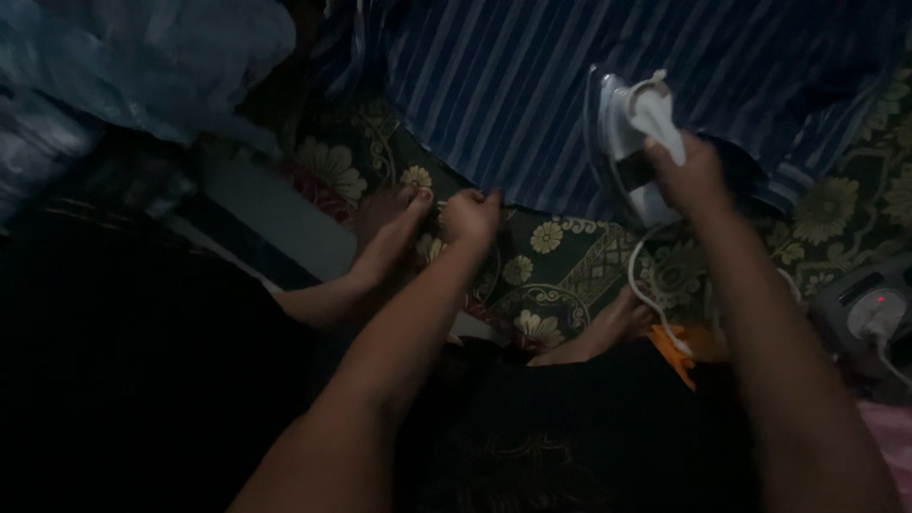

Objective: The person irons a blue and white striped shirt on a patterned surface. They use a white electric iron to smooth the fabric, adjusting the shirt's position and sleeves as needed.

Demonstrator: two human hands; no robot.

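Observation:
My right hand [689, 176] grips the handle of a white electric iron [632, 142], held tilted over a blue striped cloth [570, 85] spread at the top of the view. Its white cord [646, 285] hangs down toward my lap. My left hand [472, 214] is closed at the near edge of the striped cloth, fingers pinched; whether it holds the cloth's hem is hard to tell. My bare foot [389, 228] lies just left of that hand.
A dark green floral mat [560, 266] covers the floor. A power strip with a red light and a white plug [869, 313] sits at the right edge. Clear plastic bags [123, 57] are piled at the top left. Another foot [617, 323] shows near an orange cloth [679, 347].

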